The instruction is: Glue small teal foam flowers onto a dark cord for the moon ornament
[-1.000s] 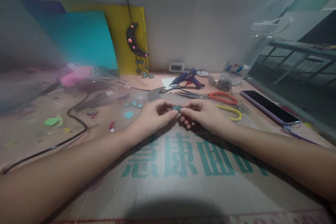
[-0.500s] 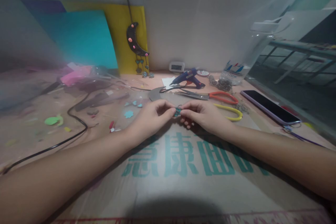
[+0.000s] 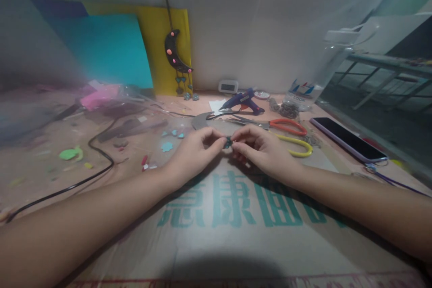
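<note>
A small dark teal piece (image 3: 227,143), its shape mostly covered by fingertips, is held up over the printed board. My left hand (image 3: 202,150) pinches it between thumb and forefinger. On the other side, the thumb and forefinger of my right hand (image 3: 261,148) close at its edge, with the remaining fingers curled below. Left of my left hand lie a light blue flower-shaped piece (image 3: 166,146) and several small blue pieces (image 3: 174,133). Yellow-handled scissors (image 3: 300,147) lie just beyond my right hand, partly hidden by it.
Behind the hands are a blue glue gun (image 3: 243,101), red-handled pliers (image 3: 288,126), a small white clock (image 3: 228,86) and a chain (image 3: 286,109). A phone (image 3: 349,140) and a clear bottle (image 3: 305,76) stand right. A black cord (image 3: 97,146) crosses the left; a moon ornament (image 3: 173,51) hangs behind.
My right thumb and fingers have shifted slightly around the teal piece, and the piece has turned a little. My left hand keeps its pinch. The whole view has moved slightly.
</note>
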A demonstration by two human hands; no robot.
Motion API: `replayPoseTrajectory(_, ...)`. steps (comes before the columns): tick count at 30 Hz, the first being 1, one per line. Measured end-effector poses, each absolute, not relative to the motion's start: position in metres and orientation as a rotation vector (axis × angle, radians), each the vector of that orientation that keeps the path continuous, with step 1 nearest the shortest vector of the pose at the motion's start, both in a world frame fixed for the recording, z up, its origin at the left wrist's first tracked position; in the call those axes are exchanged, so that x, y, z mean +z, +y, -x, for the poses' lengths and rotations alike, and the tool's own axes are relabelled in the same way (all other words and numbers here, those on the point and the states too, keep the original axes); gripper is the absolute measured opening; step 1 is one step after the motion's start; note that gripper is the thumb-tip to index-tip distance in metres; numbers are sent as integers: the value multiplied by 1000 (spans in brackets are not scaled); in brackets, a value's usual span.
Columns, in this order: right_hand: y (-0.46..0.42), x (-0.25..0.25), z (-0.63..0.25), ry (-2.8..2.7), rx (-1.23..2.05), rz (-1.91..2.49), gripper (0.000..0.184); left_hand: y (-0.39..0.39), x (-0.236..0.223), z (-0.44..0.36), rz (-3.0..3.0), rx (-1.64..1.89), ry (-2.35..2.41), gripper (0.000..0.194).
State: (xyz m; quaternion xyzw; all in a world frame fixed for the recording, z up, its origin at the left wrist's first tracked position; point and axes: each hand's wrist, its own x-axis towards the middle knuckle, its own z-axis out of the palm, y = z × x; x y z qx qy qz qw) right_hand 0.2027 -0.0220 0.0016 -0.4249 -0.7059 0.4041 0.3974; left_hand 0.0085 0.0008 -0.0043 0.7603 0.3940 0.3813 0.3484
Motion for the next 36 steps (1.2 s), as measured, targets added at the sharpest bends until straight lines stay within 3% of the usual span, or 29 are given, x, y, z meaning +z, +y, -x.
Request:
replayPoseTrajectory(4,-22,1,-203,-1766,1016,1077,14,-1,-4,-9,-1964,1006,1020,18)
replayPoseTrajectory(8,-20,2,-205,-1825,774,1054,21,-1,-3,-9,-1951,1019,1032,19)
replayPoseTrajectory(19,-18,5,-209,-1998,297,1110,8,-2,-1,-8,-1931,1028,1023,19)
replayPoseTrajectory(36,-16,1,-210,-2094,267,994,13,-3,0,-9,-2016,1021,1019,18)
